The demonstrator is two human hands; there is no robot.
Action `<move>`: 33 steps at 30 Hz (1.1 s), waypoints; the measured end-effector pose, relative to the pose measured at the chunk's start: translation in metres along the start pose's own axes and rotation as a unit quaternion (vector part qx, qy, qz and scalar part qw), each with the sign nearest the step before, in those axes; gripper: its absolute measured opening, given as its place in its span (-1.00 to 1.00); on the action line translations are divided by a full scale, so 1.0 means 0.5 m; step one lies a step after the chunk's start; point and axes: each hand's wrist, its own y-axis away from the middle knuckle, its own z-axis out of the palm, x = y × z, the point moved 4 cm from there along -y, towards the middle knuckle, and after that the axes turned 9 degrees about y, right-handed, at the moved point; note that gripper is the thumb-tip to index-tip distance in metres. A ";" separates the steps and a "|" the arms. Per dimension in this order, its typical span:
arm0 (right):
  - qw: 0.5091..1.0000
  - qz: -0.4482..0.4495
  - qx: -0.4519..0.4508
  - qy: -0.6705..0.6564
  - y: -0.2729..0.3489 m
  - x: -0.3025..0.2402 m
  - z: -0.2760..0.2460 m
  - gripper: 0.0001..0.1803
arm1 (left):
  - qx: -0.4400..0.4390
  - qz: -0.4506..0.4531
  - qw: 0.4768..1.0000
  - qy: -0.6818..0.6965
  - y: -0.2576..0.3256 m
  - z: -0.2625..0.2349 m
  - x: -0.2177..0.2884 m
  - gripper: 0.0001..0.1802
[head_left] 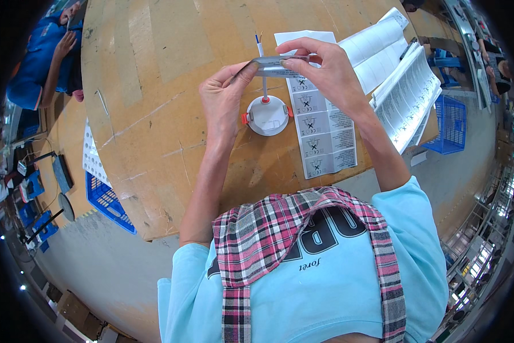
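Your left hand point(221, 98) and right hand point(330, 70) pinch the silver strip point(270, 69) in their fingers, likely for tautness, beyond the white disc point(267, 119)

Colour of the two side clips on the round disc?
Both side clips on the white disc are red-orange; head view.

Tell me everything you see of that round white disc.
The white disc, plastic-looking, lies on the brown tabletop, with red clips at its left and right. From a red fitting at its far edge, a white cable runs behind the silver strip, ending in thin wires. Whether cable and strip touch is unclear.
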 end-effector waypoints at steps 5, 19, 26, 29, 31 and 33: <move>1.000 -0.014 0.005 -0.010 -0.002 0.007 0.002 -0.77 | 0.011 0.052 0.998 -0.014 -0.009 -0.006 -0.003 -0.82; 1.000 -0.016 0.009 -0.013 -0.005 0.020 0.007 -0.76 | -0.004 0.006 1.000 -0.006 -0.012 -0.001 0.000 -0.80; 1.000 -0.018 0.017 -0.018 -0.004 0.030 0.013 -0.76 | -0.022 -0.043 0.997 0.053 -0.024 -0.013 -0.028 -0.79; 0.999 -0.012 0.017 -0.026 -0.004 0.037 0.013 -0.76 | -0.030 -0.050 0.996 0.068 -0.025 -0.012 -0.032 -0.79; 0.999 -0.012 0.016 -0.030 -0.004 0.040 0.014 -0.76 | -0.031 -0.048 0.996 0.067 -0.023 -0.011 -0.030 -0.79; 0.999 -0.009 0.004 -0.040 -0.004 0.044 0.017 -0.76 | -0.034 -0.024 0.999 0.028 -0.020 -0.008 -0.020 -0.79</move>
